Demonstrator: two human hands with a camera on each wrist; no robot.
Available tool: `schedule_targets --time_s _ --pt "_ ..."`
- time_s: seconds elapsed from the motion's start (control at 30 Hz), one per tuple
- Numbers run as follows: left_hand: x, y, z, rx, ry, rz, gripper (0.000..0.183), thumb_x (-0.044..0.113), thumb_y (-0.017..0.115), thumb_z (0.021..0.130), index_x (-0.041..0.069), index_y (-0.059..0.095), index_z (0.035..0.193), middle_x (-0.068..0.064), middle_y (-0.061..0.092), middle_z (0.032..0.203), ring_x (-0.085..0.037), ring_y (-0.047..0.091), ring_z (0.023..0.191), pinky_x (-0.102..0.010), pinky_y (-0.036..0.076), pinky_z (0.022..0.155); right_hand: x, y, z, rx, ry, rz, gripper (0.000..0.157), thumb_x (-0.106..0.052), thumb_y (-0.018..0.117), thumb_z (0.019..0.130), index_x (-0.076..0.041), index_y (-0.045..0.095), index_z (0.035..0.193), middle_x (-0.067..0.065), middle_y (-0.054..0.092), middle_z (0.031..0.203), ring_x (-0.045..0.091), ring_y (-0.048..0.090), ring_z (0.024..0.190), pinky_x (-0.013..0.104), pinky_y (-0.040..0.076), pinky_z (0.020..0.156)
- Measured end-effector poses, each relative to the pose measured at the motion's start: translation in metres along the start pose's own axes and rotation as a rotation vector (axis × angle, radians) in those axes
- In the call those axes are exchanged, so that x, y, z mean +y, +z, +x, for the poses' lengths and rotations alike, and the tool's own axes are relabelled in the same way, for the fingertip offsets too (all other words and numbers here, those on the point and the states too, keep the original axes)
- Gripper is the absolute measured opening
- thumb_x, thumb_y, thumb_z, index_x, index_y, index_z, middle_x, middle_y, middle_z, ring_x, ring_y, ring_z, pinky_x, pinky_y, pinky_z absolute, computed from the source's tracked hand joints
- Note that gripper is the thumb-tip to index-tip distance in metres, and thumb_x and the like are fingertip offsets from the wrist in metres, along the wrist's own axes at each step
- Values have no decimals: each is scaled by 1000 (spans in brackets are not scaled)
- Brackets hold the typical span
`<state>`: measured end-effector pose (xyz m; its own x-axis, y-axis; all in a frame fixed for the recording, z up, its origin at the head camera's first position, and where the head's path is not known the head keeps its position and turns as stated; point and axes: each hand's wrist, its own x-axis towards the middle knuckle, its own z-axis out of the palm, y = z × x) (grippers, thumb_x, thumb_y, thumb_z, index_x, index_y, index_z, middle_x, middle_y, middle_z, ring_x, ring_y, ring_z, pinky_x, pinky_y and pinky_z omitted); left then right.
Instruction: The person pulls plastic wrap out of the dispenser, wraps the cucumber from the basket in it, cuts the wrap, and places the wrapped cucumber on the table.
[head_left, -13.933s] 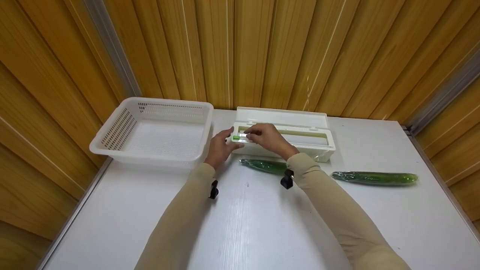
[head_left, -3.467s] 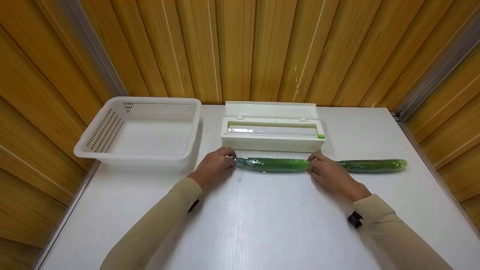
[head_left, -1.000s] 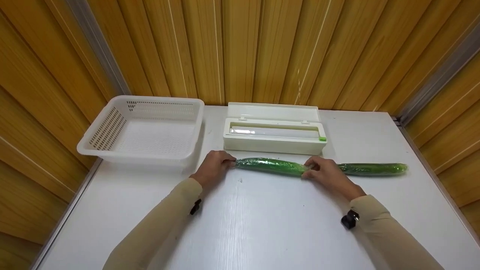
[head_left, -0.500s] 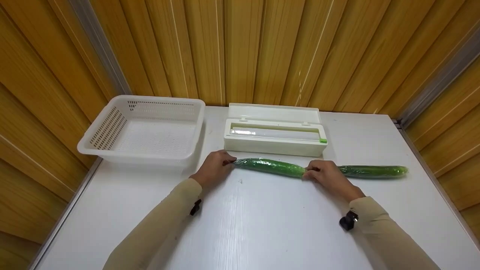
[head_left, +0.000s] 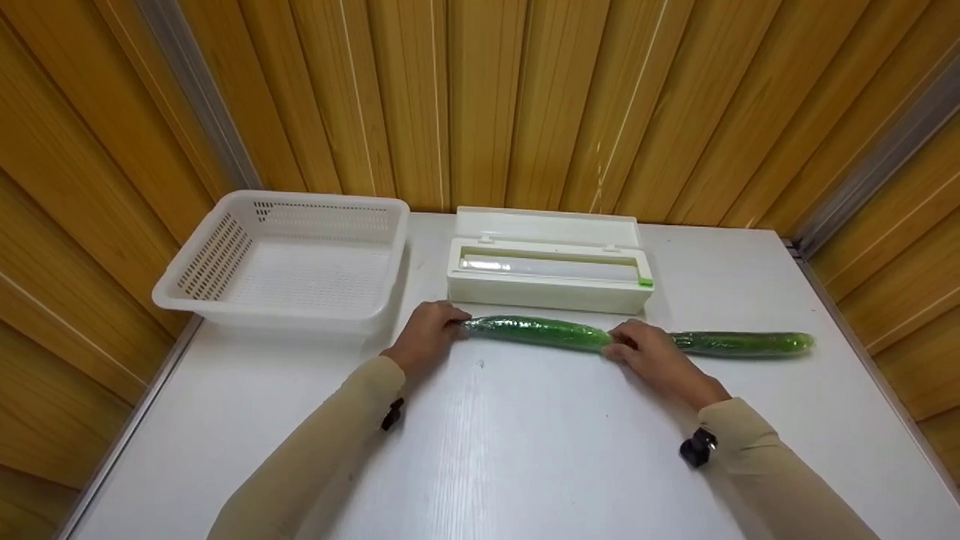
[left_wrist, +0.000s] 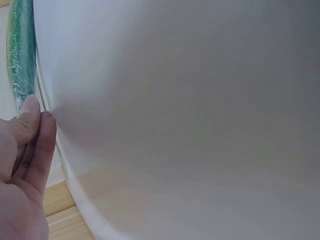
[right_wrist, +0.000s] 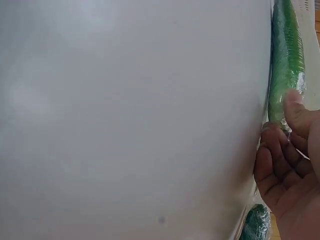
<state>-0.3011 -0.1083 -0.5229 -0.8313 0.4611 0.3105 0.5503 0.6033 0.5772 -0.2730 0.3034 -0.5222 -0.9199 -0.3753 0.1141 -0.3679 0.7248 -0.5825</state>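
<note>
A green cucumber in shiny clear plastic film lies in front of the white film dispenser, tilted slightly down to the right. My left hand pinches the gathered film at its left end between thumb and fingers. At the other end, my right hand holds the film, thumb against the cucumber's tip. The left wrist view shows the thumb right at the wrapped tip. In the right wrist view the fingers curl under the film's end.
The white dispenser box stands behind, lid raised, a film roll inside and a green slider at its right. A white basket stands left. Another wrapped cucumber lies right, partly behind my right hand. Wooden panels enclose the table.
Both hands have gone from the dispenser to the ends of the cucumber, and the green slider has shifted from left to right. During the last second, the hands have barely moved.
</note>
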Motion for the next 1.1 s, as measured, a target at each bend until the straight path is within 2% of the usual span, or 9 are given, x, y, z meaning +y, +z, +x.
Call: schedule_targets --time_s 0.13,0.27,0.4,0.53,0.73,0.87,0.97,1.03,1.1 --pt "0 0 0 -8 7 9 19 -1 73 97 -4 79 114 -15 78 108 -32 72 105 -44 56 98 -4 -1 1 -9 41 -4 21 -20 79 98 -4 74 111 3 69 102 22 63 92 42 53 83" --pt "-1 1 0 -11 14 18 24 -4 68 100 -7 75 122 -18 75 108 -33 71 105 -44 57 96 -5 -4 3 -16 12 -15 8 -17 73 103 -10 77 100 -2 72 95 18 64 88 39 54 81" --pt "-1 0 -1 -10 -7 -1 31 -5 65 102 -10 68 133 -19 71 108 -33 69 105 -45 56 95 -5 -8 3 -34 -30 0 14 -10 68 105 -11 78 96 -5 65 82 15 57 78 30 49 70" --pt "0 -2 -3 8 -42 -64 34 -3 66 102 -9 67 135 -16 65 110 -30 64 104 -45 54 95 -3 -10 3 -35 -70 13 20 -3 63 106 -11 79 96 -5 61 78 13 55 75 28 47 67" --pt "3 -5 -1 56 -49 -78 29 -3 72 98 -6 73 126 -15 72 110 -29 68 106 -43 56 95 0 -9 4 -28 -132 -86 20 -4 67 104 -15 73 87 -7 68 85 11 58 79 30 50 72" --pt "4 -6 0 54 -96 -125 22 -3 75 96 -1 72 117 -12 75 112 -26 70 108 -39 56 97 0 -8 5 -34 -125 -89 22 -9 67 105 -16 68 84 -7 69 88 11 59 81 31 51 74" --pt "3 -6 -3 46 -123 -170 16 -3 76 95 1 73 110 -8 76 106 -21 71 103 -36 57 94 0 -8 4 -23 -101 -72 18 -12 68 105 -17 73 88 -7 68 88 12 60 83 34 53 76" --pt "1 -6 -5 53 -108 -178 12 -3 76 95 1 75 106 -7 77 102 -20 72 100 -36 58 92 -1 -8 4 0 -92 -62 14 -13 69 104 -15 78 94 -5 70 91 16 64 87 38 55 81" --pt "0 -6 -6 64 -64 -159 10 -3 77 94 -1 78 104 -8 78 100 -22 73 98 -37 59 91 -3 -8 5 26 -87 -60 10 -14 71 103 -12 81 104 0 74 99 22 69 96 44 57 86"
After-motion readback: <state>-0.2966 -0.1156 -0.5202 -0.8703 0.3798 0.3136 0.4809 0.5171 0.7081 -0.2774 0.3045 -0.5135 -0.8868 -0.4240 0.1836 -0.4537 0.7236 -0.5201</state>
